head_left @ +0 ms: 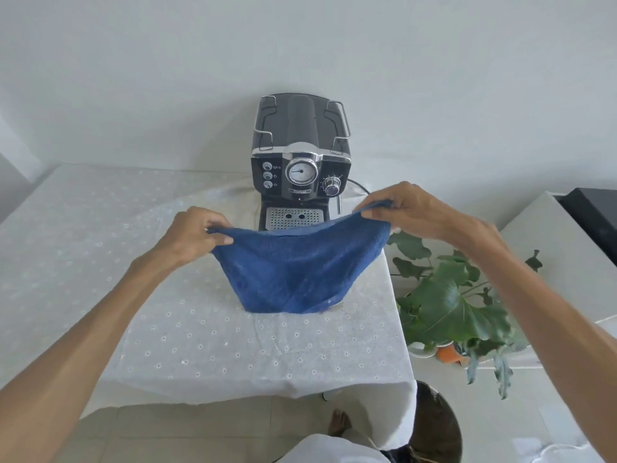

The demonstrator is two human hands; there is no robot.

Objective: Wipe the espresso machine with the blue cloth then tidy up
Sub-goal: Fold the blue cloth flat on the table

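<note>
Blue terry cloth (295, 272) hangs stretched between both hands, its lower edge resting on the white eyelet tablecloth (207, 342) just in front of the black espresso machine (300, 155). The left hand (197, 232) pinches one top corner, the right hand (405, 208) the other. This looks like folding, though it could be unfolding for a wipe. To fold well, keep the top edge taut, bring the corners together evenly, and stay clear of the drip tray (295, 218).

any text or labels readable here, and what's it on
"Duchess", as best it reads, somewhat blurred: small plate under the round gauge on the espresso machine.
Icons beside the three buttons: too small to read.
Gauge markings and marks around the knob: too small to read.
No other text.
</note>
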